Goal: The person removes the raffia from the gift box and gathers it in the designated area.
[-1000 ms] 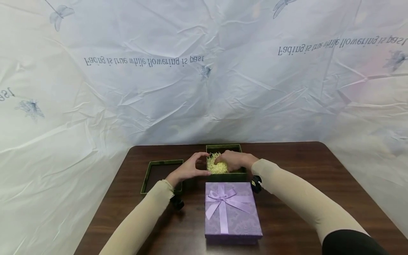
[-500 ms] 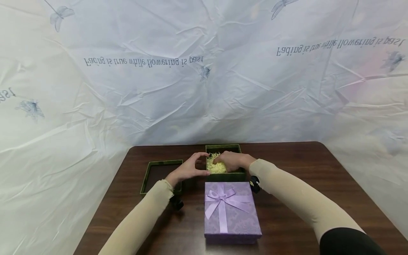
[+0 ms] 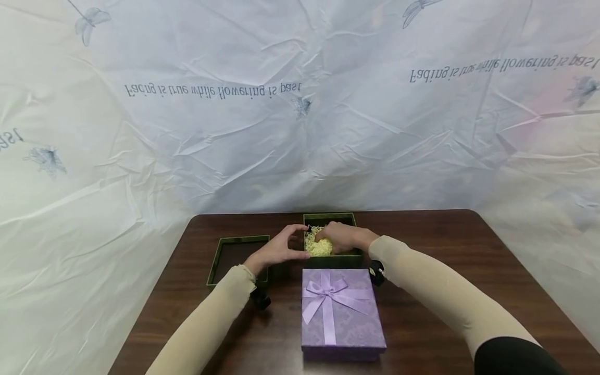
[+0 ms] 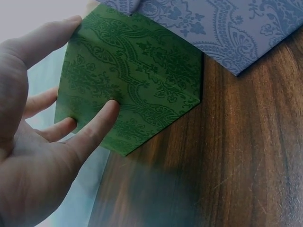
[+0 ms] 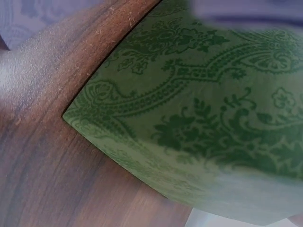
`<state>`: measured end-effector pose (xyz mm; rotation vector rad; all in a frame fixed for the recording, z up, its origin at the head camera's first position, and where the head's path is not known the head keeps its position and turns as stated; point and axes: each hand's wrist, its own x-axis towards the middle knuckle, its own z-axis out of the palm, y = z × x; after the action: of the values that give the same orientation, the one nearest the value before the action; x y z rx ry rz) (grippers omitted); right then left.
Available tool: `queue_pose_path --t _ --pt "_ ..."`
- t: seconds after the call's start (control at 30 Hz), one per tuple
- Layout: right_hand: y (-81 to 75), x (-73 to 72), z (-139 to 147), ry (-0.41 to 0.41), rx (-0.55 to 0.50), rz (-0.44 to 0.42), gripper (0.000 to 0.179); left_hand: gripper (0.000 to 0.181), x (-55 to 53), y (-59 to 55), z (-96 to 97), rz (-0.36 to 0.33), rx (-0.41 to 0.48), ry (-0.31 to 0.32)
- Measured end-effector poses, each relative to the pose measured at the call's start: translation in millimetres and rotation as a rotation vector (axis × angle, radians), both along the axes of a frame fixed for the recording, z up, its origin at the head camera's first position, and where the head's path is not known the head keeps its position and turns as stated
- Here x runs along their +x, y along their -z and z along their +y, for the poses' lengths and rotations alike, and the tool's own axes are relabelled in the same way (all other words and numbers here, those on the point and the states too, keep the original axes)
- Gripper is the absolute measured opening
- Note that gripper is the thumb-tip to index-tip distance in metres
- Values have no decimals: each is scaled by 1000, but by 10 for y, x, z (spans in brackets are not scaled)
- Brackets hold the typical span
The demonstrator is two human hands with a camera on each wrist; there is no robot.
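A green patterned box (image 3: 333,262) stands near the back of the table, with pale yellow shredded paper (image 3: 320,245) inside. My left hand (image 3: 277,247) is at its left wall, thumb and fingers spread apart. In the left wrist view, that hand's fingertips (image 4: 111,106) rest against the patterned side. My right hand (image 3: 344,237) reaches down into the box from the right, one digit pointing into the shreds. Its other fingers are hidden by the hand and paper, so I cannot tell whether they grip any. The right wrist view shows only the box's outer side (image 5: 189,104).
A green-rimmed lid (image 3: 244,239) lies with its dark inside up, left of the box and partly behind my left forearm. Just in front of the box sits a purple gift box (image 3: 349,325) with a ribbon bow. A printed white sheet (image 3: 300,146) hangs behind the table.
The paper beside my right hand looks slightly more bunched, and the fingers stay in it. My left hand holds its place at the box wall.
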<state>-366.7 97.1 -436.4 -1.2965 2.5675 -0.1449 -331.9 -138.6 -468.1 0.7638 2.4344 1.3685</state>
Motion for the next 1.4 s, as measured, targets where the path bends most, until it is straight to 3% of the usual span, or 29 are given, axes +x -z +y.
queue_pose_path --t 0.23,0.53,1.0,1.23,1.4 --pt "-29 11 10 -6 5 11 50 79 -21 28 -3 -1 7 9" --pt "-49 0 32 77 37 -13 58 78 -39 53 -5 -9 14 -1" --pt "-77 -23 96 57 9 0 59 75 -30 27 -11 -9 27 18" --pt "-106 -43 161 53 -57 22 62 78 -44 34 -1 -20 47 39" --pt "-151 -34 188 40 -74 51 63 79 25 -57 6 -37 28 42"
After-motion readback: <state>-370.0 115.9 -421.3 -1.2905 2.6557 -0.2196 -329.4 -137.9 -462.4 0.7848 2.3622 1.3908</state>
